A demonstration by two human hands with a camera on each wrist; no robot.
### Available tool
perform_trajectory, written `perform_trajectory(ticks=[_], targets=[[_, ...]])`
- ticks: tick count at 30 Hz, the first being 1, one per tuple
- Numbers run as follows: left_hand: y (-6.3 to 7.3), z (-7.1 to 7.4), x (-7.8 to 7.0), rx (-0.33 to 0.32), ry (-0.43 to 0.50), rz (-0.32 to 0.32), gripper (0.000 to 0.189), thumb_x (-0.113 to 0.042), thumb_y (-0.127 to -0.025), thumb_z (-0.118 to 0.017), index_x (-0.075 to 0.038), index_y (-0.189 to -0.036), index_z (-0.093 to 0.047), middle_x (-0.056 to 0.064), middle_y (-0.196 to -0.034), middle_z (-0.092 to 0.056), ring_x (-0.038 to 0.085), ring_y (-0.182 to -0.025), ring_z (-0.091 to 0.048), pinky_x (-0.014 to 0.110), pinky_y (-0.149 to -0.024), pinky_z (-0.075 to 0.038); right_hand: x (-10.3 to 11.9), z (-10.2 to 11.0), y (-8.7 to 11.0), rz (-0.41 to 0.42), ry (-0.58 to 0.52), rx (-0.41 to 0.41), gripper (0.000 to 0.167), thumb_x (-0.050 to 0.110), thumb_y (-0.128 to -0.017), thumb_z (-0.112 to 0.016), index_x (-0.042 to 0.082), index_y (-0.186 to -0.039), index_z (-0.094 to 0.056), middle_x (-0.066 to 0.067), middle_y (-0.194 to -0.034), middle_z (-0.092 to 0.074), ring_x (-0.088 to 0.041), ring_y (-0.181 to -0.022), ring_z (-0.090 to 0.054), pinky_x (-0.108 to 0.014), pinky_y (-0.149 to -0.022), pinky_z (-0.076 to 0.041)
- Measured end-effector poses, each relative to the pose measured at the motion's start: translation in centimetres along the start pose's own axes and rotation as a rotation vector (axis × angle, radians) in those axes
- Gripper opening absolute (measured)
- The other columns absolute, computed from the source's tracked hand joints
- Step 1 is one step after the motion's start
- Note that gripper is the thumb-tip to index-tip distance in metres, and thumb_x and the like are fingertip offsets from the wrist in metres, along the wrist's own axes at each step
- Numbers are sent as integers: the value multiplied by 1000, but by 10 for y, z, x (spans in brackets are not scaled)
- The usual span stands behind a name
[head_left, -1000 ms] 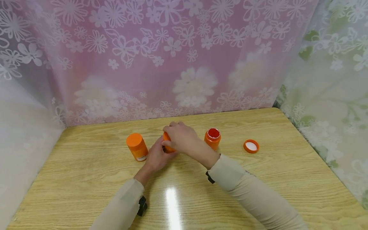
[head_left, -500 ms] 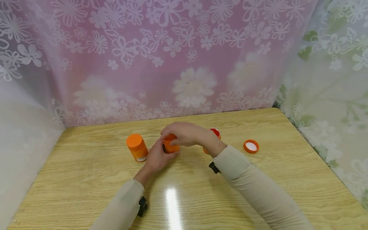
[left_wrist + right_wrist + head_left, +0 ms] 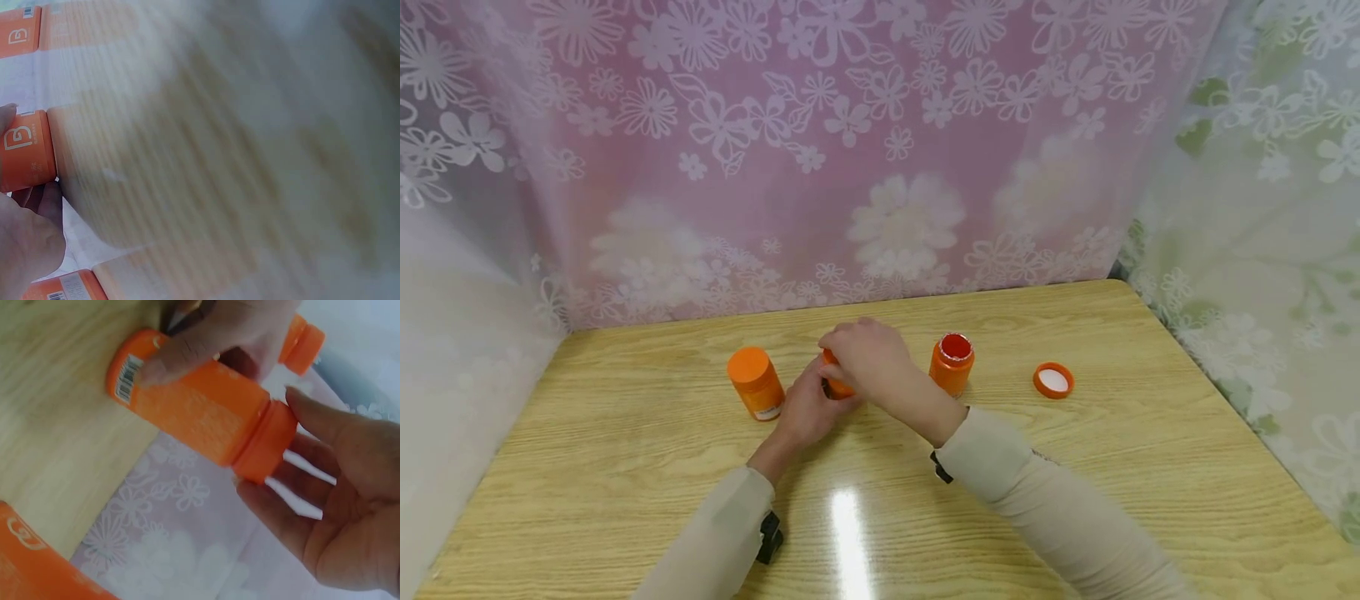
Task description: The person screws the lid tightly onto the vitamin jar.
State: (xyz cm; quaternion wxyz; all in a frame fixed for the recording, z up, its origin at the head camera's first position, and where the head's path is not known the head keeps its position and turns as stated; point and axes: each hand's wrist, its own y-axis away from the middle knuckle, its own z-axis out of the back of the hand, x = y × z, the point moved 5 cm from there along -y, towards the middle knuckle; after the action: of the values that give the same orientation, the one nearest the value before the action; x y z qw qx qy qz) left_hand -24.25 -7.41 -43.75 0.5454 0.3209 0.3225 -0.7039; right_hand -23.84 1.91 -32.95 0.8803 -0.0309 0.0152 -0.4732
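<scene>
My left hand [image 3: 808,408] grips the body of an orange plastic bottle [image 3: 194,409] that stands upright in the middle of the table. On top, the fingers and thumb of my right hand [image 3: 872,358] are curled round its orange screw cap [image 3: 269,440]. The cap sits on the bottle's neck, as the right wrist view shows. From the head view, my right hand hides most of this bottle. A second orange bottle [image 3: 754,383], capped, stands just left of my left hand. Right of my right hand is a third bottle [image 3: 951,375], its mouth uncovered and red inside.
A loose orange cap [image 3: 1054,381] with a white liner lies upside down at the right. The wooden table [image 3: 625,483] runs back to a pink flowered curtain [image 3: 760,167]. Pale flowered cloth [image 3: 1262,250] hangs along the right side.
Half a second ago my right hand was turned further round over the cap, its wrist partly covering the uncapped bottle. Now it has swung back. My left hand has stayed on the bottle.
</scene>
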Motion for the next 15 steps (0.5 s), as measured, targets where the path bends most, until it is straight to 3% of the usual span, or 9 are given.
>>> perform_trajectory(ticks=[3,7,12,15], targets=[[0,1,1,-11,-16,-5,55,-32,-80,-78,-13,-125,-53,2,-122,-56,23,-107,-55,42,-94,-43,2,-3,0,-68,23,-21,35,44,-93,-59,19,-117,-67,-1,-106,-65,-25,-89,-58,-37,-71,-54],[0,2,2,-26,-28,9,54,-31,-80,-79,-10,-123,-53,4,-122,-57,24,-107,-55,42,-95,-43,3,-4,0,-94,20,-30,35,42,-96,-55,18,-119,-66,-3,-107,-65,-26,-89,-57,-39,-70,-54],[0,0,3,-12,20,15,53,-27,-80,-79,-12,-124,-53,3,-121,-57,22,-107,-56,43,-93,-45,-5,-2,0,-103,-45,45,47,51,-95,-50,22,-130,-59,-2,-123,-59,-25,-104,-55,-42,-76,-53],[0,-1,3,-5,31,14,51,-28,-81,-79,-14,-123,-53,2,-119,-58,21,-105,-56,42,-91,-46,-10,3,0,-67,-88,78,53,54,-94,-49,23,-137,-52,-2,-134,-52,-26,-115,-51,-44,-83,-50]])
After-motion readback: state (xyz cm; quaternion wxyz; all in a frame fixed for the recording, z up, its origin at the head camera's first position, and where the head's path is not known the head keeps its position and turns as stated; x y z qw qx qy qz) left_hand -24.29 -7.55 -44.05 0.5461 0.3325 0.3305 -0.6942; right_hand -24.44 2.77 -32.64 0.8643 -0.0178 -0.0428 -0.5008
